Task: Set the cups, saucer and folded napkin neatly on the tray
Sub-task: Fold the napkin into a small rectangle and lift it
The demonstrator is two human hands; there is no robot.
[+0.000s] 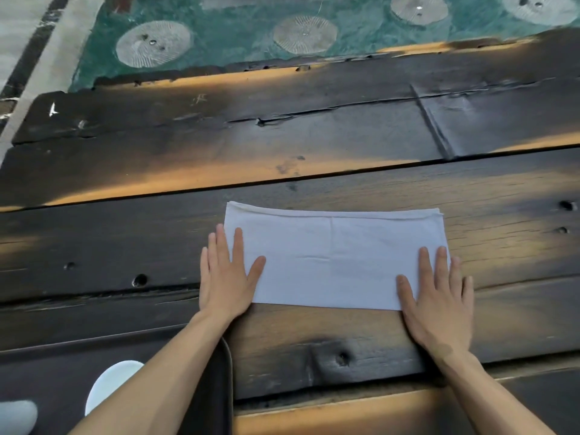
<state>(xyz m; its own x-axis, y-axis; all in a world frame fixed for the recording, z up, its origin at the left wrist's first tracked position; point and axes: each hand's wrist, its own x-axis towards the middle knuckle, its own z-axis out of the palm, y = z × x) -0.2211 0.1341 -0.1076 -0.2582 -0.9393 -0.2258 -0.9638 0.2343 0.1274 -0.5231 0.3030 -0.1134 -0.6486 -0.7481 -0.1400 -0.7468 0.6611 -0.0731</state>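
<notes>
The white napkin (332,259) lies flat on the dark plank bench (314,136), folded to a long strip whose long axis runs left to right. The left hand (226,277) rests palm down on its left end, fingers (237,243) straight and slightly spread. The right hand (439,296) lies flat on the right end likewise. A dark tray (216,387) edge and a white cup (110,384) show at lower left.

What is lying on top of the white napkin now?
Both hands press flat on the napkin: left hand at its left end, right hand at its right end. The corners beneath them are covered.
</notes>
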